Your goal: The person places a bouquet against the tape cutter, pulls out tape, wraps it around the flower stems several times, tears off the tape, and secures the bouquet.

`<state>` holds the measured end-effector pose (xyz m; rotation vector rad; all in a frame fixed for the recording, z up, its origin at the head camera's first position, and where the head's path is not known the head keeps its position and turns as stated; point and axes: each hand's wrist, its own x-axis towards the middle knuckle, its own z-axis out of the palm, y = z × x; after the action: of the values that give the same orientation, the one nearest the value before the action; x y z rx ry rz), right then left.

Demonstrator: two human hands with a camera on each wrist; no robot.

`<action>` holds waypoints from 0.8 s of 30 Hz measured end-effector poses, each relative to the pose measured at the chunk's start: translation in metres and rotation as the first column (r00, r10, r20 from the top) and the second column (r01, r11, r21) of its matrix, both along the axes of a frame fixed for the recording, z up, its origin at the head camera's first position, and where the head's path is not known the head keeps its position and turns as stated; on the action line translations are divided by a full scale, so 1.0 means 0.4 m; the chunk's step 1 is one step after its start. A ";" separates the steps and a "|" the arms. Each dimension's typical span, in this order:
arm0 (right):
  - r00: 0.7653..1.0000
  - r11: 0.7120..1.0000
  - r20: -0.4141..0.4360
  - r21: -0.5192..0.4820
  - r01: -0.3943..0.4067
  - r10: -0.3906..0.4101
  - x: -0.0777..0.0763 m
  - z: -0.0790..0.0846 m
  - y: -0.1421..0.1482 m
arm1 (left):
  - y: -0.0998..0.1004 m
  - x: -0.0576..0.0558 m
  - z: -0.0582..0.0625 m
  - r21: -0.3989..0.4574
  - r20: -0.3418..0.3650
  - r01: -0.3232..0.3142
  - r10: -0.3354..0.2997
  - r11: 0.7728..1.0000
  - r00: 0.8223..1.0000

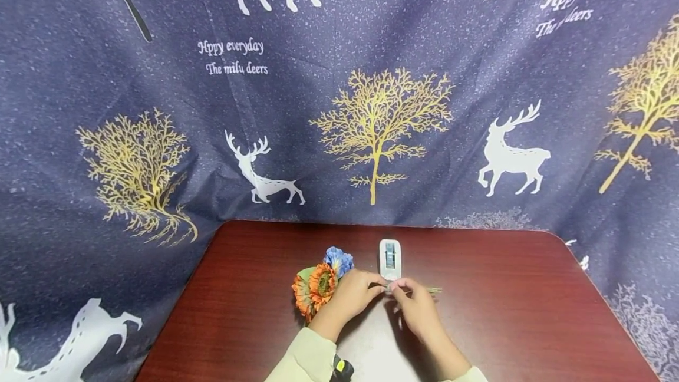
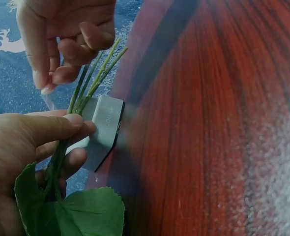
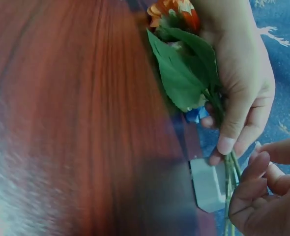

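"Both hands busy?"

"My left hand (image 1: 356, 292) is pinching the green stems (image 2: 79, 103); my right hand (image 1: 417, 305) is pinching clear tape (image 2: 47, 101) just beside them. Holding the stems tight and the tape taut should be helping."

"And the flowers (image 1: 322, 280)?"

"They're showing orange and blue over the table (image 1: 239, 311), left of the tape dispenser (image 1: 389, 259)!"

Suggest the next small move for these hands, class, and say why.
Probably, the right hand should wrap the clear strip round the stems. It pinches that strip near them, the left hand grips the stems together, and no wrapping shows on their visible part.
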<state>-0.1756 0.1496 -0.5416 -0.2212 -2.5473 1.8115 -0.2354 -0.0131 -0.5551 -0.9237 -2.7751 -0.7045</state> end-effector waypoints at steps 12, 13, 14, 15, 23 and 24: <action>0.999 0.991 0.037 -0.123 0.043 -0.039 0.002 -0.027 -0.005 | 0.002 0.002 0.010 0.003 0.000 0.003 -0.003 1.000 1.000; 0.998 0.991 0.038 -0.126 0.045 -0.040 0.001 -0.029 -0.006 | 0.002 0.003 0.011 0.008 0.002 0.002 -0.002 1.000 1.000; 0.998 0.991 0.039 -0.128 0.046 -0.041 0.001 -0.031 -0.006 | 0.001 0.003 0.012 0.013 0.004 0.001 -0.001 1.000 1.000; 0.998 0.990 0.041 -0.130 0.047 -0.042 0.001 -0.032 -0.006 | 0.001 0.003 0.013 0.019 0.007 0.000 0.000 1.000 1.000; 0.996 0.989 0.060 -0.129 0.069 -0.062 0.001 -0.045 -0.008 | 0.000 0.003 0.016 0.023 0.030 -0.001 0.001 1.000 1.000; 0.996 0.989 0.060 -0.126 0.071 -0.064 0.000 -0.048 -0.008 | 0.000 0.003 0.016 0.026 0.036 -0.002 0.001 1.000 0.999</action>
<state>-0.1755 0.1463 -0.5608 -0.3604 -2.4281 1.9724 -0.2340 -0.0130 -0.5488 -0.9137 -2.7901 -0.7620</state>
